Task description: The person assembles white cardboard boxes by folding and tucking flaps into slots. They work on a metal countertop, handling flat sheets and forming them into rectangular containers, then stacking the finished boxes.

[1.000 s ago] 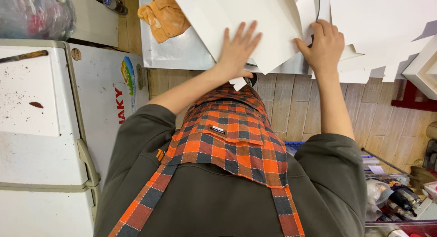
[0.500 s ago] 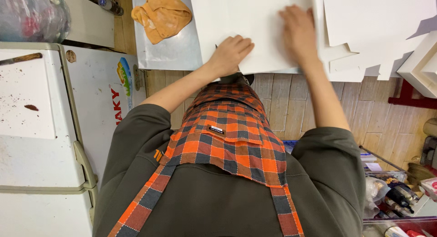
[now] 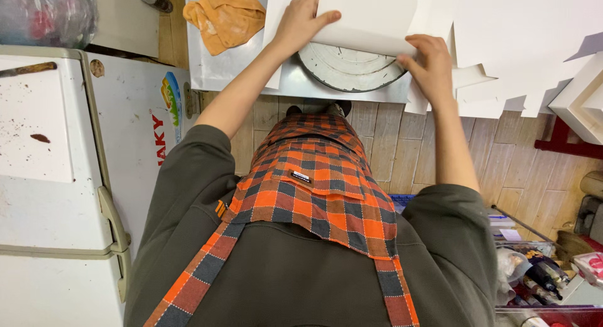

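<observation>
White sheet (image 3: 367, 16) between left hand (image 3: 301, 22) and right hand (image 3: 430, 63)

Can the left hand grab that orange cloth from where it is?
Probably yes. The orange cloth lies in the open on the metal table, just beside the left hand, with nothing between them. That hand would first have to let go of the white sheet.

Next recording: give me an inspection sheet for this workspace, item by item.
Surface: metal worktop, mostly covered.
Job's things: white sheet lifted over a round grey-white disc.
Clutter: orange cloth on the worktop; more white sheets stacked to one side.
Hands: left hand and right hand each grip an edge of the sheet.
Cables: nothing seen.
Surroundings: white fridge, wood-plank floor, bottles in a low rack.
</observation>
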